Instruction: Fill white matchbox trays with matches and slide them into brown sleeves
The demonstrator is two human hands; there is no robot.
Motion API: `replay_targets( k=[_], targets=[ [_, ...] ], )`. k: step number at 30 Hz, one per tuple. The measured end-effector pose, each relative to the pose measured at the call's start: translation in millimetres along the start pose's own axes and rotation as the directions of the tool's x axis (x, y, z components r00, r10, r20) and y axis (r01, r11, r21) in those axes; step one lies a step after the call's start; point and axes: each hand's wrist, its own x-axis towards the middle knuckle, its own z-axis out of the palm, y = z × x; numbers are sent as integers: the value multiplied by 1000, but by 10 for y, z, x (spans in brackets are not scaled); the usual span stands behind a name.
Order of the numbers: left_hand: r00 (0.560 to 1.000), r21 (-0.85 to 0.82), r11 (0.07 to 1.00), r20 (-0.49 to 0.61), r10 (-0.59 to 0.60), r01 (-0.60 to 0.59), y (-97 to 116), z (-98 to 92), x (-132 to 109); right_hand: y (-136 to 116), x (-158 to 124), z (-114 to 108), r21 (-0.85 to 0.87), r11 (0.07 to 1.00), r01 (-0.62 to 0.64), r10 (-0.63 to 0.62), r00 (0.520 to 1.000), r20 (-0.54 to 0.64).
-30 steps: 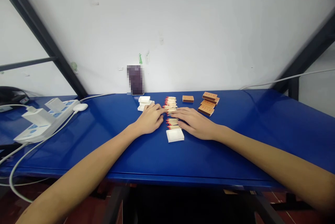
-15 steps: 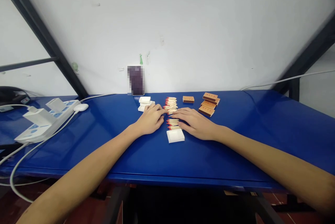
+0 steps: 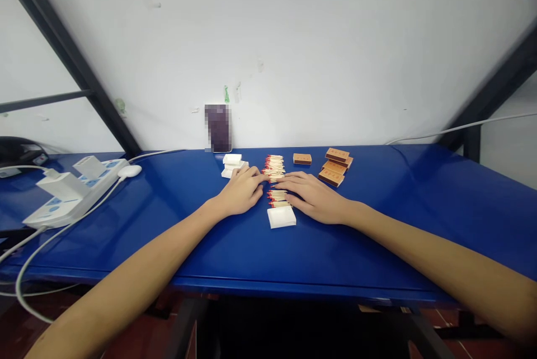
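Red-tipped matches lie in two groups on the blue table: a larger pile at the back and a smaller row in front. At their left, my left hand rests low with its index finger stretched to the heads at the larger pile's near end. Opposite it, my right hand lies with extended fingers over the stick ends of both groups. Neither hand visibly grips anything; the undersides of the fingers are hidden. Just in front of the smaller row sits a white matchbox tray.
More white trays are stacked behind my left hand. One brown matchbox sleeve lies back right, with several stacked sleeves beyond it. A phone leans on the wall. A power strip with cables occupies the left.
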Motion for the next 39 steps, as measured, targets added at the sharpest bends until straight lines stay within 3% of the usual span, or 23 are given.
replay_targets(
  k=[39],
  targets=[
    [1000, 0, 1000, 7, 0, 0, 13, -8, -3, 17, 10, 2, 28, 999, 38, -38, 999, -19]
  ],
)
